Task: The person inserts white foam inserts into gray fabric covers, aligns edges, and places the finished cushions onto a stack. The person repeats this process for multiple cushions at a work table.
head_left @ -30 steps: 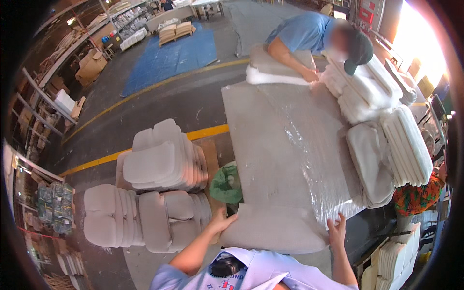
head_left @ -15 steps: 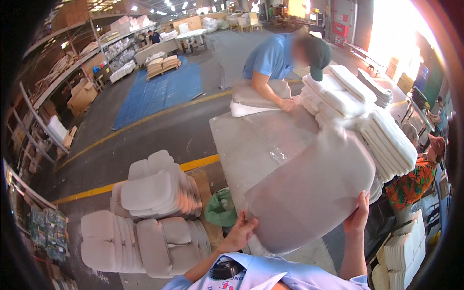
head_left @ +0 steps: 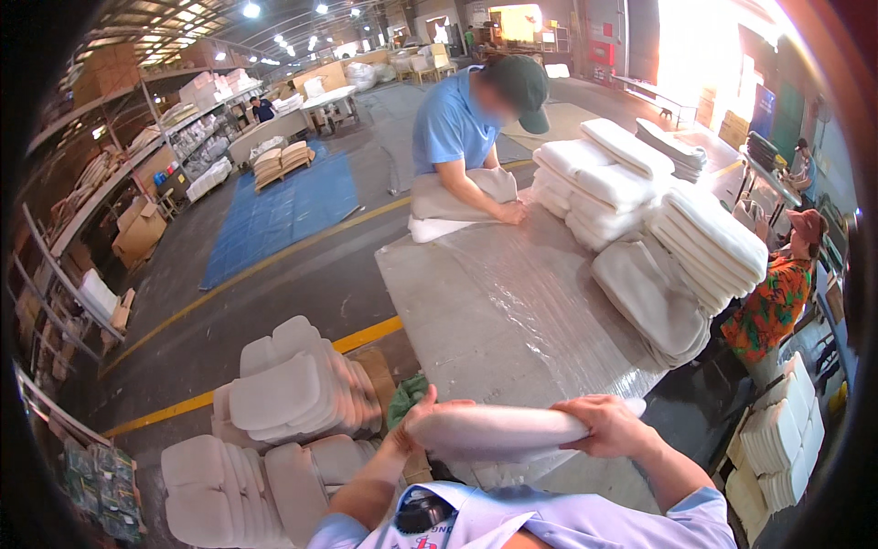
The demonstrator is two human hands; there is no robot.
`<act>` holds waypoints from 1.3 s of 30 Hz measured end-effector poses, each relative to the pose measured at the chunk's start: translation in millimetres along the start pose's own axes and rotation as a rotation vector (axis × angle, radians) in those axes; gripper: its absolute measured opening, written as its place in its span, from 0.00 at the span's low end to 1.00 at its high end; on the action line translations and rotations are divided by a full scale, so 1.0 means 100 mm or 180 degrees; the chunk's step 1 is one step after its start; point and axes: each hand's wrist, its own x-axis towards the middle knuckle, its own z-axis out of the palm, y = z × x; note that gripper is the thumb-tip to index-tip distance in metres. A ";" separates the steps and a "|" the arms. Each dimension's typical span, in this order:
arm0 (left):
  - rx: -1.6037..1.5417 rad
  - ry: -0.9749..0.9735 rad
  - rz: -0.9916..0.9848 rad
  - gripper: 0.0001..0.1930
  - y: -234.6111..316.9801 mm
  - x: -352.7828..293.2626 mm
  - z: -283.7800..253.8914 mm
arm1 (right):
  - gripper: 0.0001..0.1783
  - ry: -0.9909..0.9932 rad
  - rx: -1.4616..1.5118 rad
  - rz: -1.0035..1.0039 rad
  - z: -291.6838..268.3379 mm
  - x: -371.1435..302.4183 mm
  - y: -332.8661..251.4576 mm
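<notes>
Close to my chest, over the near edge of the plastic-covered table (head_left: 457, 320), a pale grey cushion pad (head_left: 498, 434) is held nearly edge-on. Its left end is in my left hand (head_left: 413, 425), fingers closed round it. My right hand (head_left: 611, 426) grips the top edge near the other end. Grey pads (head_left: 654, 297) lie stacked on the table's right side, beside piles of white pads (head_left: 709, 242). Across the table, a co-worker in a blue shirt and dark cap (head_left: 453, 133) leans over a grey pad (head_left: 465, 194) with a white layer under it.
Stacks of pale pads (head_left: 274, 389) stand on the floor at left, by a green bag (head_left: 405, 398). More pads (head_left: 777, 448) are stacked at lower right, near a person in an orange patterned shirt (head_left: 777, 302). A yellow line (head_left: 370, 334) crosses the floor.
The pad has come off the table toward my chest and turned from flat to nearly edge-on. My hands have moved with it. The grey stack at right is now uncovered.
</notes>
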 end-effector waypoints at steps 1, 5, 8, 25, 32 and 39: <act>0.0418 -0.0158 -0.0257 0.45 0.08 -0.04 -0.06 | 0.35 -0.0181 -0.0117 -0.0267 0.07 0.03 0.01; 0.2686 0.0366 -0.0826 0.34 0.19 0.23 -0.22 | 0.38 -0.0541 -0.0837 -0.0678 0.36 0.15 -0.01; 0.3585 0.0686 -0.1088 0.24 0.10 0.53 -0.25 | 0.38 -0.0671 -0.1110 -0.0733 0.57 0.20 0.04; 0.5878 0.2089 0.0498 0.18 -0.56 0.81 -0.01 | 0.37 -0.1226 0.0570 0.1215 0.99 0.72 1.39; 0.6075 0.1999 0.0707 0.17 -0.55 0.80 -0.10 | 0.19 -0.2312 -0.0255 0.2122 1.40 0.90 1.99; 0.5214 0.1637 -0.0662 0.31 -0.38 1.15 -0.36 | 0.19 -0.1247 -0.0200 0.2293 1.82 0.85 2.12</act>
